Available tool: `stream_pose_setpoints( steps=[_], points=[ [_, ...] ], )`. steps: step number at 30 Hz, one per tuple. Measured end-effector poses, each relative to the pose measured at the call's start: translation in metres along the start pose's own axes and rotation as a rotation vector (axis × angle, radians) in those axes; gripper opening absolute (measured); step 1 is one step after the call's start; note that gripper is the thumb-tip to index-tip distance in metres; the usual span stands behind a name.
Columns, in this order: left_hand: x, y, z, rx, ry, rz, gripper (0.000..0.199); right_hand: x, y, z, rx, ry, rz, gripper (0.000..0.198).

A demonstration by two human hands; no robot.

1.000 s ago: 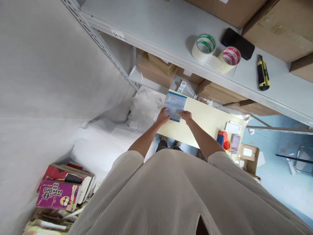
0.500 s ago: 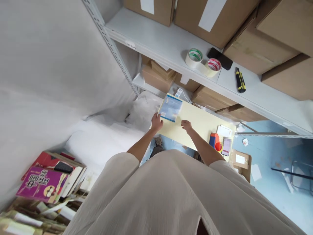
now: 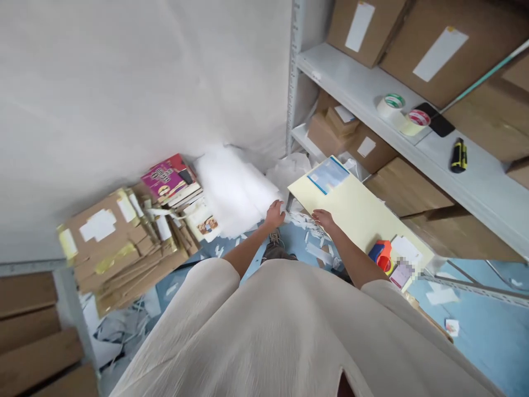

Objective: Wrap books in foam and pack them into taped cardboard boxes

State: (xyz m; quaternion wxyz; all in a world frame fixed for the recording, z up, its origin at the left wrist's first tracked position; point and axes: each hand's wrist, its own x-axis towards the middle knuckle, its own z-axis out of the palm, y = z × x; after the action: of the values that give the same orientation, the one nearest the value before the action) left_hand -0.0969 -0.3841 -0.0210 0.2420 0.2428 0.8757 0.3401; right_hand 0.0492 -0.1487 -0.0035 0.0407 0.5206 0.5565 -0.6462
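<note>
My left hand is in front of a large white roll of wrapping material, its fingers parted and nothing in them. Whether it touches the roll I cannot tell. By the near edge of the pale yellow table, my right hand has its fingers stretched out and holds nothing. A flat blue-and-white packet lies at the table's far left end, apart from both hands.
An orange-and-blue tape dispenser and a phone lie on the table's right end. Tape rolls and a yellow-black cutter rest on the shelf. Books and flattened cardboard are stacked at left.
The view has turned left, bringing the cardboard stack into sight. My left hand has left the packet's edge and come over by the white roll. My right hand has shifted to the table's near edge.
</note>
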Motion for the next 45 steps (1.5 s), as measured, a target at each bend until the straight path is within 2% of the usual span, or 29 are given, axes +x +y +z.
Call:
stream_pose_setpoints(
  steps=[5,9,15,20,24,29,34,37,42,45],
  points=[
    [-0.057,-0.035,-0.032,-0.050,0.097,-0.105,0.063,-0.016,-0.001,0.044,-0.128,-0.104,-0.068,0.018],
    [-0.102,-0.068,-0.057,-0.105,0.204,-0.153,0.060,-0.027,-0.001,0.092,-0.203,-0.201,-0.107,0.019],
    [-0.174,-0.134,-0.099,-0.134,0.365,-0.275,0.057,-0.055,0.009,0.184,-0.304,-0.383,-0.149,0.022],
    [-0.229,-0.197,-0.133,-0.155,0.485,-0.324,0.051,-0.083,0.020,0.259,-0.378,-0.514,-0.165,0.024],
    [-0.267,-0.245,-0.164,-0.126,0.541,-0.382,0.047,-0.107,0.030,0.318,-0.440,-0.562,-0.189,0.027],
    [-0.306,-0.304,-0.216,-0.063,0.615,-0.349,0.057,-0.143,0.045,0.390,-0.454,-0.590,-0.197,0.028],
    [-0.335,-0.349,-0.272,0.170,0.557,-0.373,0.067,-0.178,0.061,0.453,-0.449,-0.626,-0.197,0.024],
    [-0.346,-0.368,-0.297,0.306,0.511,-0.396,0.072,-0.194,0.070,0.484,-0.452,-0.630,-0.183,0.023],
    [-0.354,-0.390,-0.320,0.376,0.466,-0.427,0.085,-0.210,0.080,0.517,-0.522,-0.623,-0.183,0.021],
    [-0.356,-0.399,-0.327,0.387,0.423,-0.413,0.082,-0.213,0.081,0.527,-0.542,-0.637,-0.195,0.021]
  ],
)
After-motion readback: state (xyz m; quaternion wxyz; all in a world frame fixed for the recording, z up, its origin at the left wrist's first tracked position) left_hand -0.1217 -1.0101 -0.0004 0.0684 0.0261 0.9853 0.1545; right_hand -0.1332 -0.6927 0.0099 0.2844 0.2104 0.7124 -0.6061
